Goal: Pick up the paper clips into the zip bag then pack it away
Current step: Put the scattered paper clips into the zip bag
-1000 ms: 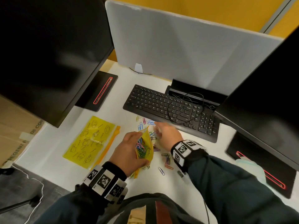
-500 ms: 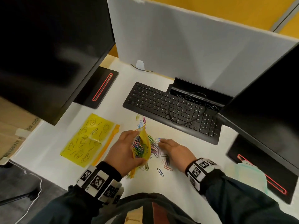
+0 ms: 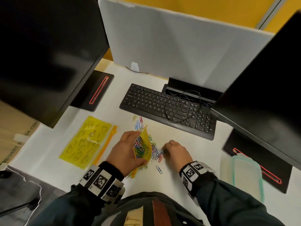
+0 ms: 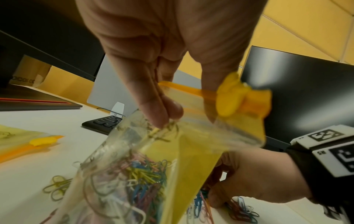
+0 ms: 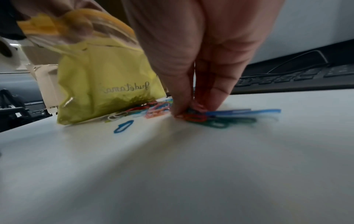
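Note:
My left hand [image 3: 125, 150] holds a small yellow zip bag [image 3: 144, 144] upright on the white desk, its mouth held open between thumb and fingers [image 4: 159, 109]. Several coloured paper clips [image 4: 138, 171] lie inside it. A loose pile of paper clips [image 3: 157, 152] lies on the desk just right of the bag. My right hand [image 3: 174, 150] is down on that pile, its fingertips [image 5: 182, 112] pinching a red clip [image 5: 193, 117]. One blue clip [image 3: 158, 169] lies apart nearer to me, and a few more clips [image 3: 138, 123] lie beyond the bag.
A second, flat yellow zip bag [image 3: 86, 141] lies to the left. A black keyboard [image 3: 167, 108] with a cable sits behind the clips. Two dark monitors overhang left and right on black bases [image 3: 96, 92]. A clear container with a green rim [image 3: 247, 175] stands at the right.
My right hand drew back from near the keyboard toward me and came down onto the clip pile, fingers closing on clips. The left hand kept the bag open in place.

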